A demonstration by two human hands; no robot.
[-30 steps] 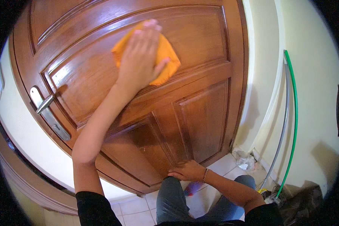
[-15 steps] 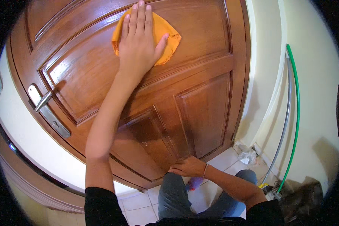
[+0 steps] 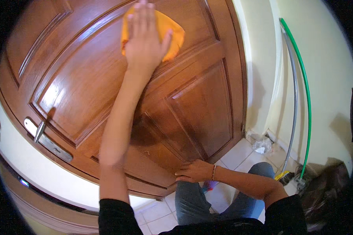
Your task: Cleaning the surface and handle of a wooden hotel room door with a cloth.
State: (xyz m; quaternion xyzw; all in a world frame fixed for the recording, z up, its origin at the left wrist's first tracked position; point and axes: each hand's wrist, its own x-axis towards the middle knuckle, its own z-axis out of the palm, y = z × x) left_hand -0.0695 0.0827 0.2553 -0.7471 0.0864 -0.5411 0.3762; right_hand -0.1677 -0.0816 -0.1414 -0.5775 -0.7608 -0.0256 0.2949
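Observation:
Fingers outstretched, my left hand [image 3: 144, 45] lies flat on an orange cloth [image 3: 170, 31] and presses it against the panelled wooden door [image 3: 94, 78]. The hand is slightly blurred, and the cloth shows on both sides of it. Lower down, my right hand [image 3: 195, 171] rests on my bent knee near the bottom of the door, its fingers laid out and holding nothing. A silver lever handle [image 3: 40, 131] on a long plate is at the door's left side.
To the right, a green pole [image 3: 306, 86] and a grey pole [image 3: 295, 94] lean against the pale wall [image 3: 325, 58]. A clear plastic bag [image 3: 261, 145] sits on the tiled floor [image 3: 235, 153] by the corner. A dark bag [image 3: 325, 196] stands at the lower right.
The view has shifted and tilted, so the door and poles appear turned. My left hand and the cloth stay on the upper door panel. The right hand remains on the knee.

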